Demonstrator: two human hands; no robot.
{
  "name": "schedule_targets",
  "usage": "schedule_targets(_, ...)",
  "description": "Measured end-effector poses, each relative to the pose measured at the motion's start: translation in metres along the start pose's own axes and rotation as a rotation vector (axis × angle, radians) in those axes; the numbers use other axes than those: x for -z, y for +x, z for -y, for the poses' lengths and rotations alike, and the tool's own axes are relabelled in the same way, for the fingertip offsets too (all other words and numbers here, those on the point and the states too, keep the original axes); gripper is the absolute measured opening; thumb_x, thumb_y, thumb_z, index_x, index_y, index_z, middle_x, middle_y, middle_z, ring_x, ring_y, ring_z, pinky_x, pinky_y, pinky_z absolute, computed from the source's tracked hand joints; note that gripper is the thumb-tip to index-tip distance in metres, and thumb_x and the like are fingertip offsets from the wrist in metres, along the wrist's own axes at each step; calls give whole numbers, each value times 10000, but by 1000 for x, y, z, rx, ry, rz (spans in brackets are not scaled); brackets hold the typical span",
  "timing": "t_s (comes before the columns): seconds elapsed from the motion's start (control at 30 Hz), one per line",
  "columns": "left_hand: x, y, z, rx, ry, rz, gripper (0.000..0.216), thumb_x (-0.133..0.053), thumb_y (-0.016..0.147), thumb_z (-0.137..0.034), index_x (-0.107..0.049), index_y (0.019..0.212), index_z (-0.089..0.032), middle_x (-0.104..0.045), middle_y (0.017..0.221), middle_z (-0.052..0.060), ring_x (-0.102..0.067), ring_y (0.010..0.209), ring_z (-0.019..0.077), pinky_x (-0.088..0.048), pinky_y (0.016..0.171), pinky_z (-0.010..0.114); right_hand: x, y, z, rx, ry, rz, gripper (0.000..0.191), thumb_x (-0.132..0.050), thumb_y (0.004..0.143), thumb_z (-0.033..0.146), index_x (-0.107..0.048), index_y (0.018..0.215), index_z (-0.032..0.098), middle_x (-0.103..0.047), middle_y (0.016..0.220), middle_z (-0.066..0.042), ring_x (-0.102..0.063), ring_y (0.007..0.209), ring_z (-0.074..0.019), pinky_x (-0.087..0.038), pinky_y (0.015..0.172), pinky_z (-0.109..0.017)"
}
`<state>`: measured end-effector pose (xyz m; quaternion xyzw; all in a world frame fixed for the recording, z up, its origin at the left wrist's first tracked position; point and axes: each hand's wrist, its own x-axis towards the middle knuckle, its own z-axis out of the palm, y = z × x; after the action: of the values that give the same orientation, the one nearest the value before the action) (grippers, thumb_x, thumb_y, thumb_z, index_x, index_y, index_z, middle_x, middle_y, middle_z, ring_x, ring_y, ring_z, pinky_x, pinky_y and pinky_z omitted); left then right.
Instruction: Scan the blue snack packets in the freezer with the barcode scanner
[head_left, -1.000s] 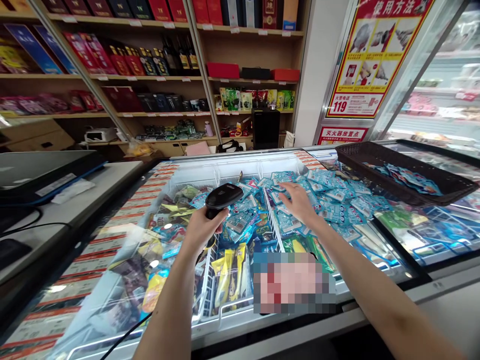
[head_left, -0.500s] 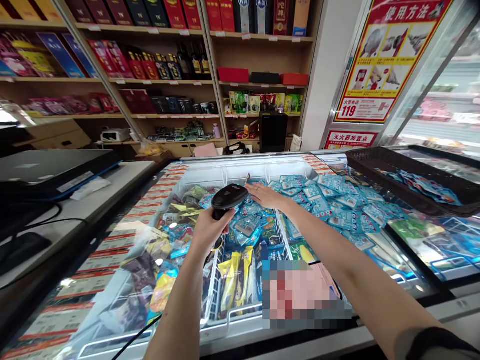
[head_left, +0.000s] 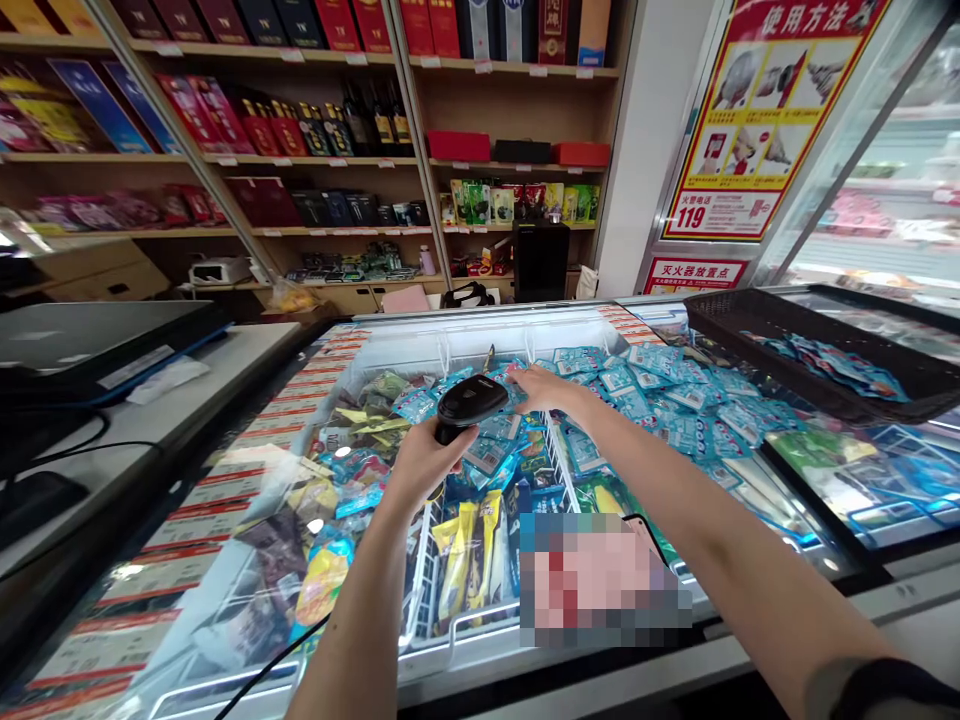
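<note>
My left hand (head_left: pixel 424 462) is wrapped round the handle of a black barcode scanner (head_left: pixel 472 400), its head pointing away to the right over the chest freezer. My right hand (head_left: pixel 544 390) reaches to the far middle of the glass top, just right of the scanner head. Its fingers are apart and low over the blue packets (head_left: pixel 495 440), and whether they touch one cannot be made out. More flat blue packets (head_left: pixel 667 390) are spread across the glass to the right. Under the glass lie ice-cream packs (head_left: pixel 469 550) in wire baskets.
A dark plastic basket (head_left: pixel 825 355) with blue packets inside stands at the right. A phone with a blurred screen (head_left: pixel 600 575) lies at the front edge. On the left, a counter (head_left: pixel 247 360) carries a black device (head_left: pixel 112 335). The scanner cable (head_left: pixel 277 660) trails past my left forearm.
My right hand has drawn slightly right, its fingers more bent than before. The scanner has shifted a little right and down. The camera view has moved slightly.
</note>
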<state>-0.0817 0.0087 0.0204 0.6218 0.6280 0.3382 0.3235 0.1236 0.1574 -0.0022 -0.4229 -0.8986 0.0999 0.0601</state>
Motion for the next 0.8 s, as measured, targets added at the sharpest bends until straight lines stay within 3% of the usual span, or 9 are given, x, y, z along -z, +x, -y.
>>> schedule_targets(0.1, 1, -1, -2, 4, 4, 2, 353, -581, 721, -509, -581, 722, -156, -583, 482, 12, -568, 461, 172, -380, 469, 248, 6, -2, 2, -67, 3, -2, 807, -772, 562, 399, -468, 1275, 173, -517, 1272, -138, -497, 1138, -300, -431, 834, -308)
schedule_targets(0.23, 1, -2, -3, 5, 11, -22, 358, -580, 720, -513, -586, 726, -155, -581, 478, 7, -559, 456, 165, -367, 460, 242, 13, -17, -4, -302, 8, -149, 552, -748, 582, 481, -620, 998, 143, -644, 1015, -137, -592, 966, -306, -450, 742, -323)
schedule_targets(0.3, 0, -2, -4, -1, 31, -39, 365, -583, 718, -518, -585, 726, -153, -582, 479, 4, -557, 450, 162, -364, 456, 240, 16, -31, -10, -395, 133, -265, 459, -682, 659, 513, -624, 921, 142, -670, 828, -110, -635, 805, -267, -462, 673, -317)
schedule_targets(0.47, -7, -2, -5, -15, 49, -30, 378, -595, 706, -526, -587, 747, -150, -576, 461, 1, -564, 441, 174, -368, 448, 246, 19, -81, -26, -502, 635, -501, 504, -610, 729, 518, -535, 1071, 155, -570, 500, 3, -560, 406, -186, -459, 430, -306)
schedule_targets(0.63, -15, -1, -6, -56, 83, 13, 372, -601, 706, -522, -588, 733, -152, -586, 477, 3, -566, 447, 171, -367, 454, 245, 11, -124, -36, -384, 1178, -688, 376, -565, 753, 534, -523, 927, 203, -552, 564, 30, -626, 466, -184, -532, 445, -314)
schedule_targets(0.8, -24, 0, -16, -135, 39, 179, 338, -578, 746, -485, -567, 668, -156, -567, 483, 0, -534, 455, 141, -374, 490, 238, -1, -136, -45, -299, 1314, -832, 372, -612, 716, 533, -546, 866, 198, -570, 616, 27, -677, 607, -202, -564, 533, -303)
